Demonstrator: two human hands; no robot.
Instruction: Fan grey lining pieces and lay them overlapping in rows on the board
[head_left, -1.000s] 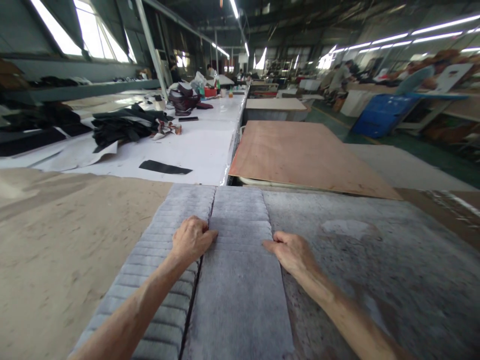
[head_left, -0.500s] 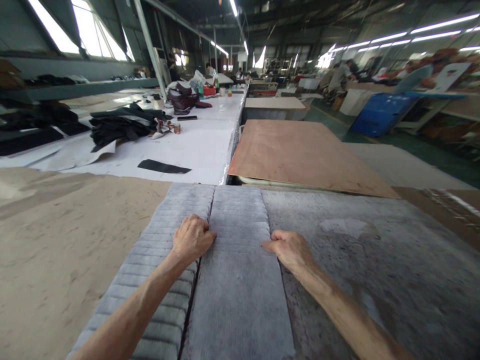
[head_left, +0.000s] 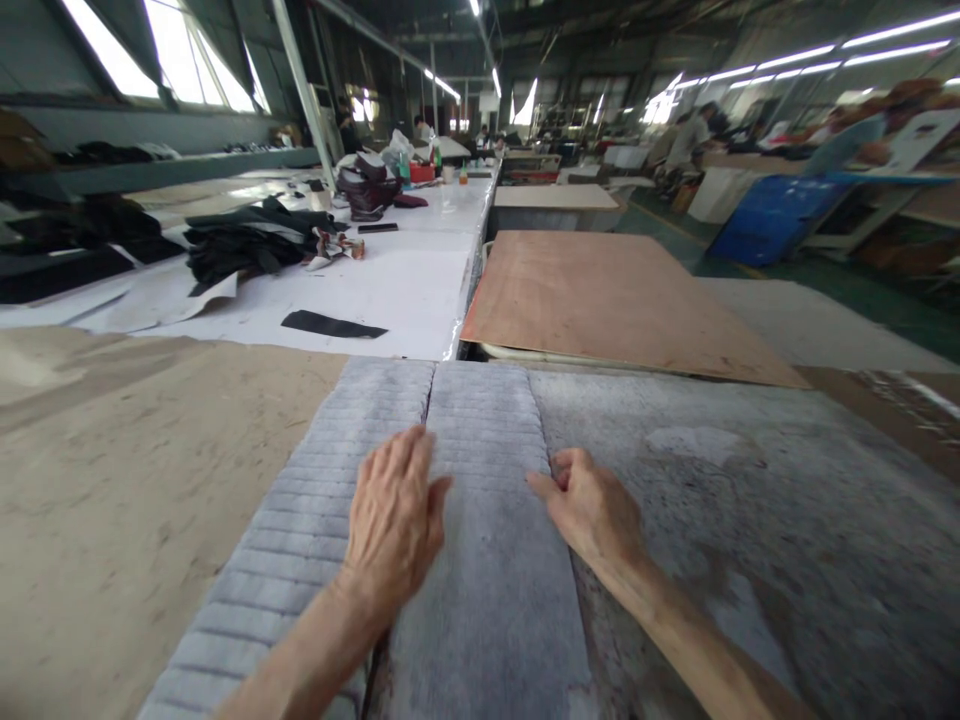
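Note:
Two rows of overlapping grey felt-like fabric pieces run away from me side by side, a left row with many stepped edges and a right row with a long smooth top piece near me. My left hand lies palm down with fingers stretched forward, over the seam between the rows, holding nothing. At the outer edge of the right row is my right hand, its thumb over the top piece and its fingers bent beside the edge, thumb and forefinger apart.
A brown board lies beyond the worn grey tabletop. On the white table are a black strip and a heap of dark fabric. A blue panel and people stand at the far right.
My left hand has straightened its fingers from a closed grip at the seam and shifted slightly right. The right hand stays by the edge, its thumb and forefinger looser.

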